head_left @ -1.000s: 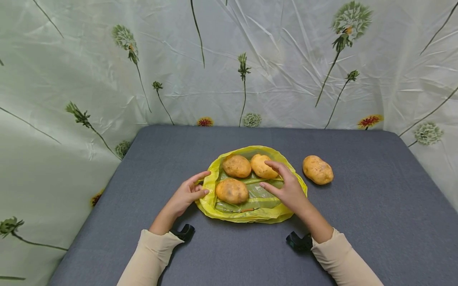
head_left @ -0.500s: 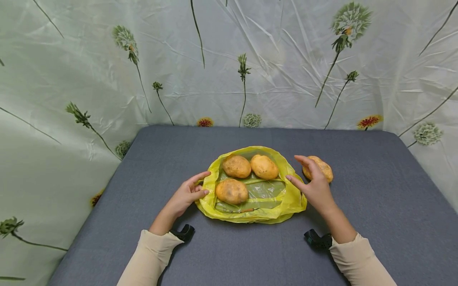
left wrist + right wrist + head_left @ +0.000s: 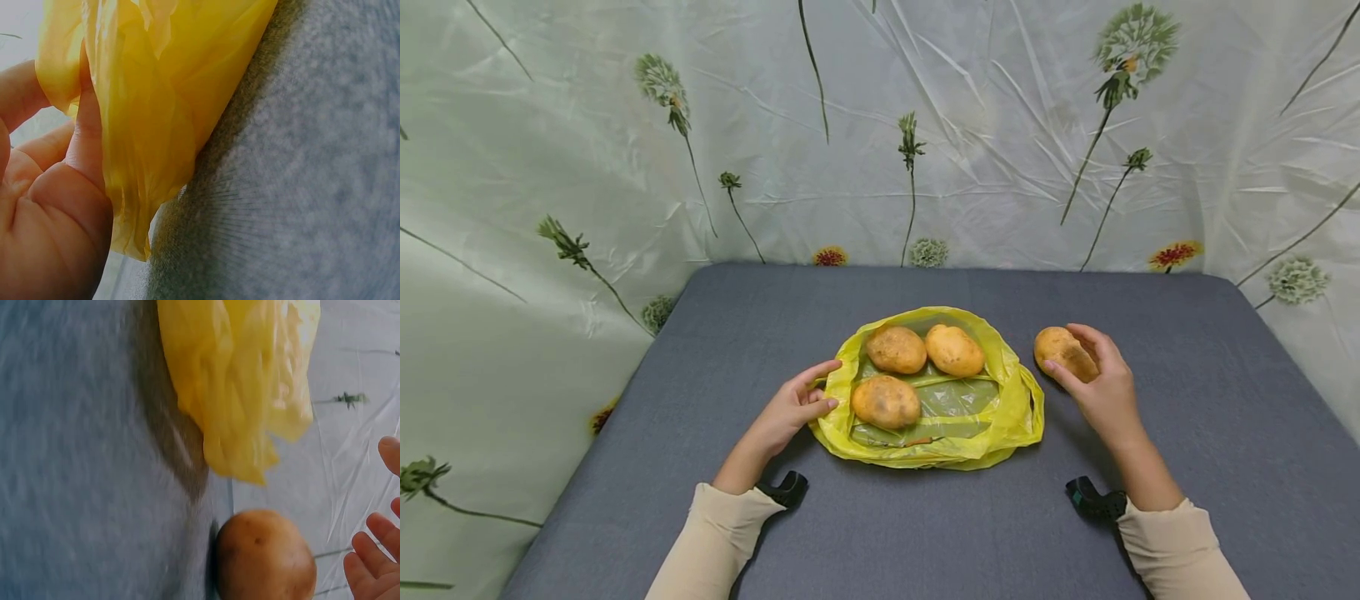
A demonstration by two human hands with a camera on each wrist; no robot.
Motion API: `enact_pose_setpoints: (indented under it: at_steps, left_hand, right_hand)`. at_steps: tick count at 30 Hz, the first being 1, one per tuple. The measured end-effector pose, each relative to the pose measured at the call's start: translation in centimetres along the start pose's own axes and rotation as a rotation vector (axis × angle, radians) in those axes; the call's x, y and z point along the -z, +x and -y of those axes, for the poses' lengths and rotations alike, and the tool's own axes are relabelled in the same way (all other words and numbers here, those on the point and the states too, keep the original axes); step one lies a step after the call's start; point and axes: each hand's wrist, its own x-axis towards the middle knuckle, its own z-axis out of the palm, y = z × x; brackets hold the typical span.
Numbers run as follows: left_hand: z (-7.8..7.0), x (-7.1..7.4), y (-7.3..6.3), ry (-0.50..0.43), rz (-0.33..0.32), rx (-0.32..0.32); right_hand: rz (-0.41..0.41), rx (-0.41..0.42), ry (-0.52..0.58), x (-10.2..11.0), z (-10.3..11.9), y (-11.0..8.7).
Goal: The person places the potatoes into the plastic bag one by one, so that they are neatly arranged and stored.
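A yellow plastic bag lies with its mouth spread wide. Inside it are three potatoes: one at the back left, one at the back right and one at the front left. At the bag's left rim, my left hand pinches the thin plastic between thumb and fingers, as the left wrist view shows. A fourth potato rests on the table right of the bag. Around it my right hand is spread, thumb in front and fingers behind; the right wrist view shows the fingers apart from the potato.
The table has a dark blue-grey cloth surface. Behind it and to both sides hangs a pale curtain printed with flowers. A black wrist mount sits at the left wrist and another mount at the right.
My right hand has moved right, from above the potatoes in the bag to the potato outside it. The left hand has stayed at the bag's rim.
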Motion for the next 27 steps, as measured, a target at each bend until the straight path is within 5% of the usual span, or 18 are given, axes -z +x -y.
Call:
enact_pose_setpoints:
  at_steps: [8,27]
  left_hand:
    - [0.2,0.0,0.0,0.003,0.008,-0.037]
    - [0.1,-0.1,0.0,-0.001,0.009,-0.038]
  right_hand:
    - [0.033,-0.082,-0.110,1.0,0.3,0.3]
    - [0.058,-0.186,-0.119,1.7,-2.3,-0.8]
